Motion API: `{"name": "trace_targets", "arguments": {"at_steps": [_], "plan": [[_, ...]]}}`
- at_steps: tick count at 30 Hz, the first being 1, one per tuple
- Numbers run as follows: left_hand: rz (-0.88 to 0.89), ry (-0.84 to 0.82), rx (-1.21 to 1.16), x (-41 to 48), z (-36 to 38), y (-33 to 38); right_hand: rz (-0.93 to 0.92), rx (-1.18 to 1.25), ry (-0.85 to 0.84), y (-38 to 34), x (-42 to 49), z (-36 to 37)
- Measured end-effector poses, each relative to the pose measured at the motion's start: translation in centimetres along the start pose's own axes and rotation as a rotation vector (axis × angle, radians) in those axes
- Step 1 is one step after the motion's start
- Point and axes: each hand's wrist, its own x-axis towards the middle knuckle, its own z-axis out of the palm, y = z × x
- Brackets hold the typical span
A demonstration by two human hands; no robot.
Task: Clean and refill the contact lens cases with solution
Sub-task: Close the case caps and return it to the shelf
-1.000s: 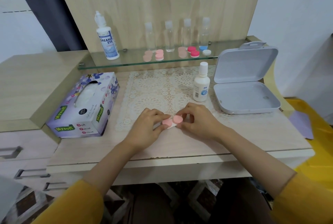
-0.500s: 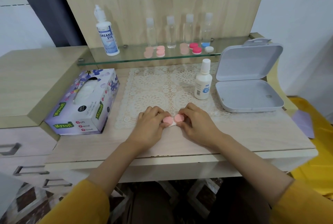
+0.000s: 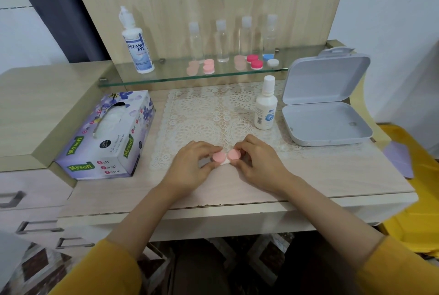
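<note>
A contact lens case (image 3: 225, 157) with two pink caps and a white base rests at the front edge of the lace mat (image 3: 213, 116). My left hand (image 3: 190, 164) pinches its left cap and my right hand (image 3: 256, 164) pinches its right cap. Both caps are on. A small white solution bottle (image 3: 265, 107) stands capped on the mat, behind and to the right of my hands. More lens cases sit on the glass shelf (image 3: 166, 76): a pink one (image 3: 208, 66), a red one (image 3: 254, 61) and a blue and white one (image 3: 270, 60).
A tall solution bottle (image 3: 137, 45) and several small clear bottles (image 3: 222, 40) stand on the shelf. A tissue box (image 3: 107, 135) lies left of the mat. An open grey plastic box (image 3: 325, 107) sits at the right. A yellow bin (image 3: 415, 199) is beyond the desk's right edge.
My hands and the case have hardly moved on the desk; the fingers shifted slightly on the caps. The camera has tilted a little.
</note>
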Motion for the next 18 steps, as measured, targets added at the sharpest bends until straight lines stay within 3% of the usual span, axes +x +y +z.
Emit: {"name": "trace_targets", "arguments": {"at_steps": [4,9,18], "plan": [[-0.097,0.025,-0.013,0.3,0.24,0.28,0.007,0.011,0.003,0.16,-0.08,0.05],[0.044,-0.074,-0.034,-0.12,0.05,0.04,0.014,0.014,0.004,0.16,-0.02,0.07],[-0.044,-0.057,-0.035,0.53,0.33,0.42,0.008,0.027,0.004,0.06,0.01,-0.02]]}}
